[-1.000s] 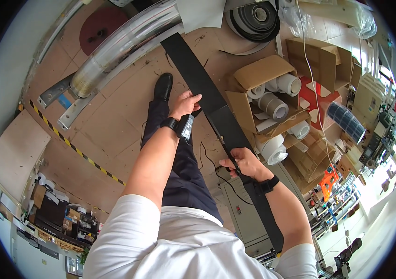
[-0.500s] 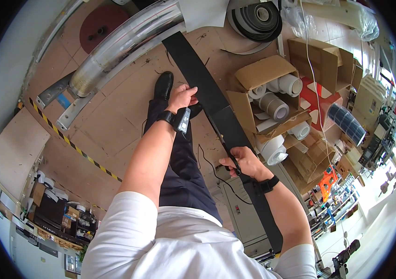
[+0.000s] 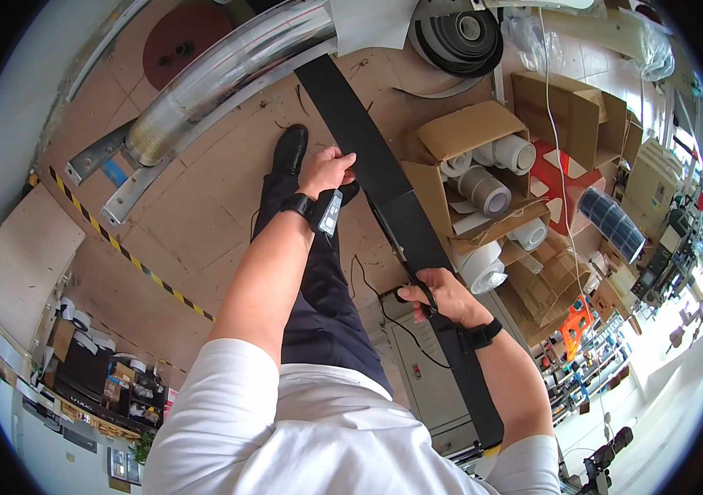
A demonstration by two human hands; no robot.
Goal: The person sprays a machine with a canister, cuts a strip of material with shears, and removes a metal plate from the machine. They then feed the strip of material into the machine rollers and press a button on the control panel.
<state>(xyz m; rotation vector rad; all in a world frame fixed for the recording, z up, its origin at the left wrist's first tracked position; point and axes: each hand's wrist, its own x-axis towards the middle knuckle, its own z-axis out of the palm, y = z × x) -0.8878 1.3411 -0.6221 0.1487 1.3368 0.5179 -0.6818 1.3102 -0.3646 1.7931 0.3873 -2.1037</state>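
A long black strip [image 3: 365, 140] runs slantwise from the metal roller at the top, past my legs, to the lower right, with a seam or cut line across its middle. My left hand [image 3: 325, 172] pinches the strip's left edge between thumb and fingers. Lower down, my right hand [image 3: 450, 297] is closed round the black handles of scissors [image 3: 426, 298]. Their blades point up along the strip's left edge; whether they bite into the material I cannot tell.
Beyond the strip stands an open cardboard box [image 3: 473, 132] holding several white rolls. A coiled dark roll [image 3: 458, 37] lies at the top. The shiny roller [image 3: 228, 78] spans the upper left. A grey cabinet [image 3: 421, 371] and thin black cable [image 3: 392, 318] are below.
My right hand, with the scissors, has shifted slightly down and right along the strip. My left hand keeps its pinch on the edge; the whole view has moved a little.
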